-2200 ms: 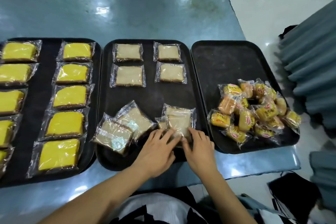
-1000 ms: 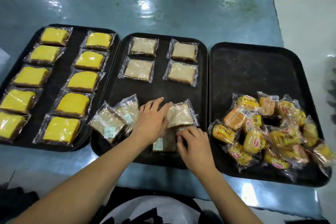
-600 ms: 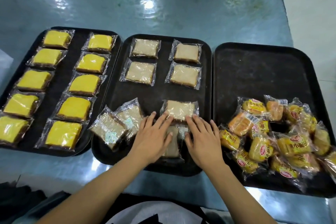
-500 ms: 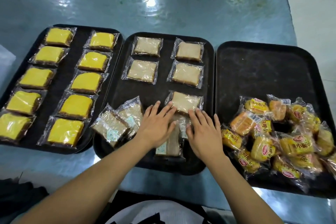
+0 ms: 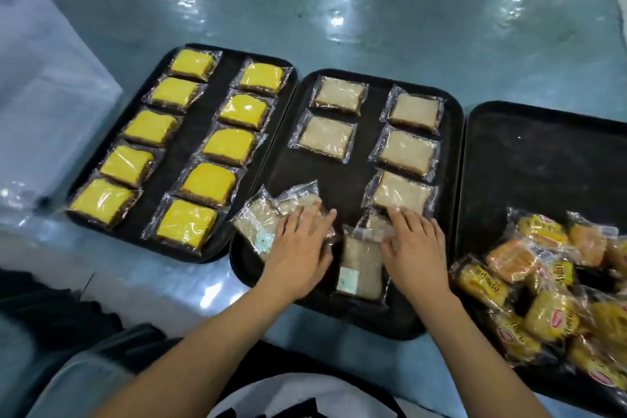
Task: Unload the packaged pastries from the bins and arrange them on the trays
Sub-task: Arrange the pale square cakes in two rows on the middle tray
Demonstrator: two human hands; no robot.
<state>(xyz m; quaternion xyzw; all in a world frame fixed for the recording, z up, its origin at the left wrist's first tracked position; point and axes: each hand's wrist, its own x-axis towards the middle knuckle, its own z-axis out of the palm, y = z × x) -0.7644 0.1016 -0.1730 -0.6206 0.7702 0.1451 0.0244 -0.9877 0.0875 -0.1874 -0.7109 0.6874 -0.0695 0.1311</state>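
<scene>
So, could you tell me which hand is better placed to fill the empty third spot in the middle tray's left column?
Left, probably: the left hand already rests on the loose beige packets just below that gap, while the right hand sits under the right column.

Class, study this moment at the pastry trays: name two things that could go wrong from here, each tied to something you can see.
1. The left hand rests on overlapping beige packs near the middle tray's left edge; a careless pull might drag one off.
2. The orange snack pile is heaped loosely at the right tray's near corner, beside the right hand; a stray nudge could spill some.
</scene>
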